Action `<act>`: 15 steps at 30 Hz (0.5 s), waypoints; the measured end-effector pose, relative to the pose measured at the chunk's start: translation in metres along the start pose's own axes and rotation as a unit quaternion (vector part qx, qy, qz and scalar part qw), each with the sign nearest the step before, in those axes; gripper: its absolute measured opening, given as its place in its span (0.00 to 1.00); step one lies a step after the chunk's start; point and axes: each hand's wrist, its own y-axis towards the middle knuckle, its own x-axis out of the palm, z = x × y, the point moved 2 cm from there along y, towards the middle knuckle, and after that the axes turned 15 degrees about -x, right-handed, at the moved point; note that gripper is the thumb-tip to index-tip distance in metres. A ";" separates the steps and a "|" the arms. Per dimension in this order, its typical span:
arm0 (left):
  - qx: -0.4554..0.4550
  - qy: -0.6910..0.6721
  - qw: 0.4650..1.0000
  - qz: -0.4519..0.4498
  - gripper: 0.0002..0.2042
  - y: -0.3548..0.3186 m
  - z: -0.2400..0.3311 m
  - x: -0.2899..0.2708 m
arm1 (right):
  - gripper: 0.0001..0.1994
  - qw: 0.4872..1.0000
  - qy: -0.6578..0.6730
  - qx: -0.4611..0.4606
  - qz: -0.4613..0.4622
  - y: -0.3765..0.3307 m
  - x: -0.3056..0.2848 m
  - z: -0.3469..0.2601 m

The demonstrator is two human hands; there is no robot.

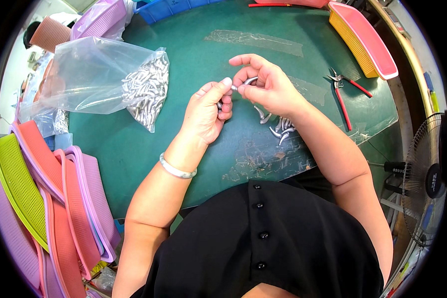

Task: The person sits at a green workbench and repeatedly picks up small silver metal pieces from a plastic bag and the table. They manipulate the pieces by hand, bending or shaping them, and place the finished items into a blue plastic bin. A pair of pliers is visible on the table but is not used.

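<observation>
Above the middle of the table my left hand (207, 109) and my right hand (268, 84) meet at the fingertips. Between the right thumb and forefinger is a small curved silver metal piece (251, 80), its other end reaching toward the left thumb. The left hand is closed, with a bit of another silver piece (219, 105) showing among its curled fingers. Under my right wrist lies a loose pile of similar curved silver pieces (284, 131). To the left, a clear plastic bag (97, 74) holds a heap of the same silver pieces (148, 89).
Red-handled pliers (338, 87) lie spread on the right of the green table (184, 49). A pink-and-yellow basket (365, 39) stands at the far right, a blue crate (171, 7) at the back. Stacked plastic baskets (79, 198) crowd the left edge; a black fan (424, 179) stands right.
</observation>
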 end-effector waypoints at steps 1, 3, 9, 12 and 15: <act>0.000 -0.003 1.000 0.001 0.09 0.000 0.000 0.000 | 0.21 1.000 0.007 0.000 0.001 0.000 0.000 0.000; 0.004 0.009 1.000 -0.001 0.09 -0.001 0.000 0.001 | 0.21 1.000 0.007 -0.007 0.003 0.000 0.001 0.001; 0.010 0.017 1.000 0.010 0.09 -0.001 0.000 0.002 | 0.21 0.999 0.036 0.028 0.007 0.000 0.000 -0.001; 0.010 0.020 1.000 0.013 0.09 -0.001 0.000 0.002 | 0.20 0.999 0.037 0.038 0.006 0.000 0.000 -0.002; 0.007 0.023 1.000 0.017 0.10 -0.002 0.000 0.002 | 0.20 0.998 0.036 0.044 0.004 0.000 0.000 -0.003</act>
